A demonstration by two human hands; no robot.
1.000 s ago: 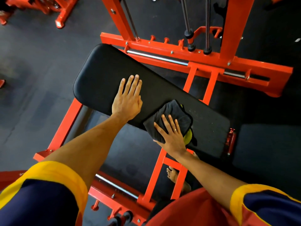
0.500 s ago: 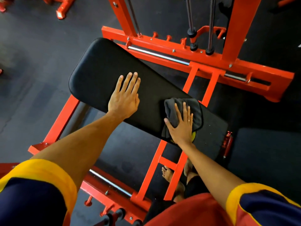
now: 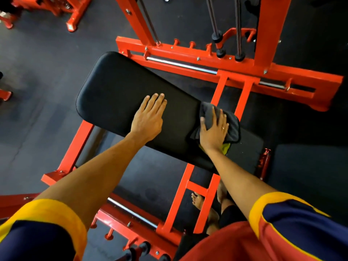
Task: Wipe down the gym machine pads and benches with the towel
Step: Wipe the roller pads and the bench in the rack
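A long black padded bench (image 3: 116, 91) lies slanted across an orange machine frame (image 3: 282, 80). My left hand (image 3: 148, 117) rests flat on the middle of the pad, fingers straight and together. My right hand (image 3: 213, 131) presses a dark grey towel (image 3: 232, 125) with a yellow-green underside onto the pad, near its far edge towards the right end. Its fingers are spread over the cloth.
Orange uprights with cables and chrome rods (image 3: 180, 65) rise just behind the bench. Orange crossbars (image 3: 180, 196) run under the pad, with my bare foot (image 3: 197, 200) beside them. More orange equipment (image 3: 71, 17) stands at the far left on the dark rubber floor (image 3: 37, 63).
My right hand has slid the towel from the pad's near edge across to its far edge. My left hand has stayed flat in the same spot.
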